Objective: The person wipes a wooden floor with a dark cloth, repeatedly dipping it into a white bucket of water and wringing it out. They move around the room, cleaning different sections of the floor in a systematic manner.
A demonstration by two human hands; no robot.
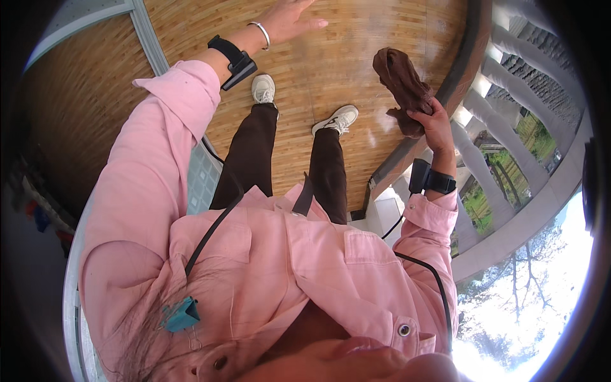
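Observation:
In the head view, my right hand (433,123) grips one end of a bunched dark brown cloth (403,81), which looks damp. The cloth hangs over the wood-patterned floor, beside the balustrade. At the top edge, my left hand (291,21) reaches out with its thumb apart from the fingers; nothing shows in it, though the fingertips are partly cut off by the frame. A silver bangle (261,36) and a black strapped device (234,62) are on the left wrist. Another black strapped device (429,179) is on the right wrist.
A curved balustrade with pale balusters (496,114) runs along the right, with greenery beyond it. The wood-patterned floor (296,157) lies around my pale shoes (263,88). A metal door or window frame (150,43) stands at the left. Black cables (215,224) hang along my pink jacket.

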